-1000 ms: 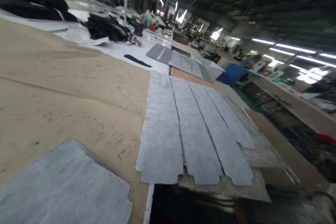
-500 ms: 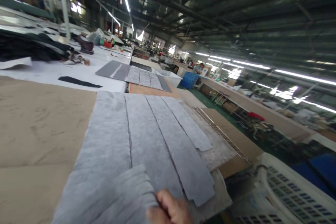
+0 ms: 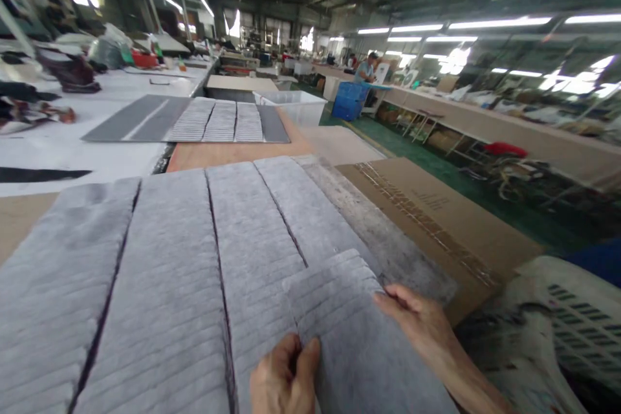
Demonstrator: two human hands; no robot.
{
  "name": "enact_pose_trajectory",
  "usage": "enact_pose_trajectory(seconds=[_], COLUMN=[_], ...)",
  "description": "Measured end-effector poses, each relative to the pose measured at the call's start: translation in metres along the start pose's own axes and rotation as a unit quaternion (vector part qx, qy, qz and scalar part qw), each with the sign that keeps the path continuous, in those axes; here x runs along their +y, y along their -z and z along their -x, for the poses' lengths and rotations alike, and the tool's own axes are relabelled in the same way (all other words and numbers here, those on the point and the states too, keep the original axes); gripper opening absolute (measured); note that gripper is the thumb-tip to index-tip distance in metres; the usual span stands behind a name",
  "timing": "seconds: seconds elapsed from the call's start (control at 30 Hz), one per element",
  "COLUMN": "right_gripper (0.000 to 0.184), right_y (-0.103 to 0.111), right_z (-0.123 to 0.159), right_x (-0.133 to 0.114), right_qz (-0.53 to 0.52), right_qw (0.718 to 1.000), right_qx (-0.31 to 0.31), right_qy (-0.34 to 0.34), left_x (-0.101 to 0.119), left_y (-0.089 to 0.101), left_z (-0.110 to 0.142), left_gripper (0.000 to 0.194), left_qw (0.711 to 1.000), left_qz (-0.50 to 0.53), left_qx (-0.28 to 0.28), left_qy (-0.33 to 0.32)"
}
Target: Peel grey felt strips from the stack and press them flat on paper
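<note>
Both my hands hold one grey felt strip above a row of several long grey felt strips laid side by side on the worktable. My left hand pinches the strip's near left edge. The strip's right edge is gripped by my right hand, thumb on top. The held strip overlaps the rightmost laid strips.
A flattened brown cardboard sheet lies to the right, with a white plastic crate below it. Farther back lie more grey strips, a clear bin and a blue crate. A person works at a far table.
The view has swung right and down along the table. My two hands came into view holding a grey felt strip and carried it toward the right end of the row.
</note>
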State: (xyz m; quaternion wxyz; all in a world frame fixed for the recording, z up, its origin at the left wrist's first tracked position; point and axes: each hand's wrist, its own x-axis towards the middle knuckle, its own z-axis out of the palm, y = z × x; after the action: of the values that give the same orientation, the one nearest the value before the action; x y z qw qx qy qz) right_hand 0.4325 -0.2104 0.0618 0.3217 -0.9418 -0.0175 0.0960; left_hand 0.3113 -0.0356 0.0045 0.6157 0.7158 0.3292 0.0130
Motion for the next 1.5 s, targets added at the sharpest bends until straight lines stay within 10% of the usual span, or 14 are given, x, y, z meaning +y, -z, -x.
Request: enact_pose_trajectory(seconds=[0.4,1.5], right_gripper=[0.041,0.034], right_y=[0.011,0.008], right_z=[-0.085,-0.098], right_x=[0.022,0.036], right_qz=[0.038,0.028], right_qw=[0.999,0.998], right_qx=[-0.010,-0.052], right_qy=[0.019,0.012], left_x=[0.042,0.038], left_y=[-0.049,-0.065], left_z=[-0.050,-0.057], left_gripper=[0.034,0.031], left_qw=[0.984,0.904], left_qz=[-0.178,-0.422], left_qx=[-0.015,0.037], left_qy=[0.010,0.063])
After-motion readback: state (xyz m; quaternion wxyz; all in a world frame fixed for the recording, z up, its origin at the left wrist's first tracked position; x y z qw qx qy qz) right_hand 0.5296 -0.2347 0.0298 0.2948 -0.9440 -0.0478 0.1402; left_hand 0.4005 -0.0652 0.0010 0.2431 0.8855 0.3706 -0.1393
